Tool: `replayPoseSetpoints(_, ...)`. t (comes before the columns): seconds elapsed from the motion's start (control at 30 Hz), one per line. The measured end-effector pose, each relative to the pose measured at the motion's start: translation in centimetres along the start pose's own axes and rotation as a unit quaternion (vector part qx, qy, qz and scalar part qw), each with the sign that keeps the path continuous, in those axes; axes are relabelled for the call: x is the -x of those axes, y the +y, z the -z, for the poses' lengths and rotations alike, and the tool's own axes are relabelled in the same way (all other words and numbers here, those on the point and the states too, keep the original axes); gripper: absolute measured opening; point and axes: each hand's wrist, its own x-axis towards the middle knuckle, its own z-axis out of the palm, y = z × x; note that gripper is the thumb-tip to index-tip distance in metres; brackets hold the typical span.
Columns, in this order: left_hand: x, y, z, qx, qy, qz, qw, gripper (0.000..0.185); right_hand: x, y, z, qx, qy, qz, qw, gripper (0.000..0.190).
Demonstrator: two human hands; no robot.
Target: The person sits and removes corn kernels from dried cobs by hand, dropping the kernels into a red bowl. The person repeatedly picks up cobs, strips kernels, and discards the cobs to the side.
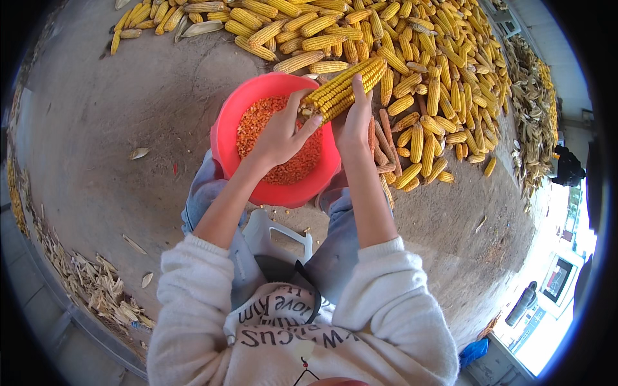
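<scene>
A dried ear of corn (345, 89) with rows of yellow kernels is held slantwise over the right rim of a red plastic basin (224, 130). My left hand (285, 130) grips its near, blunt end, thumb underneath and fingers on the upper side. Farther along the ear, my right hand (355, 113) holds it from the right, the thumb lying along the kernels. Loose orange corn kernels (294, 169) cover the bottom of the basin, partly hidden by my left hand and forearm. The basin stands between my knees.
A large heap of husked corn ears (434, 62) spreads ahead and to the right. Bare cobs (385, 137) lie just right of the basin. Beneath me is a pale plastic stool (260, 227). Dry husks (96, 284) line the left edge of the concrete floor (120, 111).
</scene>
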Motion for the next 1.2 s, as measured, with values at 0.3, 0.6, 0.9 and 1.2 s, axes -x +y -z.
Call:
replayPoseSetpoints(0.3, 0.3, -0.5, 0.2, -0.069, 0.016, -0.061, 0.996, 0.04, -0.3, 0.3, 0.4, -0.023, 0.027, -0.024, 0.999, 0.041)
replayPoseSetpoints(0.6, 0.0, -0.8, -0.1, -0.002, 0.012, -0.012, 1.0, 0.047, -0.8, 0.4, 1.0, -0.08, 0.011, -0.068, 0.994, 0.029)
replayPoseSetpoints(0.9, 0.1, 1.6, 0.1, 0.267, -0.055, 0.186, 0.944, 0.053, -0.3, -0.1, 0.3, -0.061, -0.057, -0.043, 0.996, 0.031)
replayPoseSetpoints(1.2, 0.3, 1.2, 0.2, 0.296, -0.092, 0.171, 0.935, 0.053, 0.3, -0.8, -0.3, -0.098, -0.076, -0.092, 0.988, 0.034)
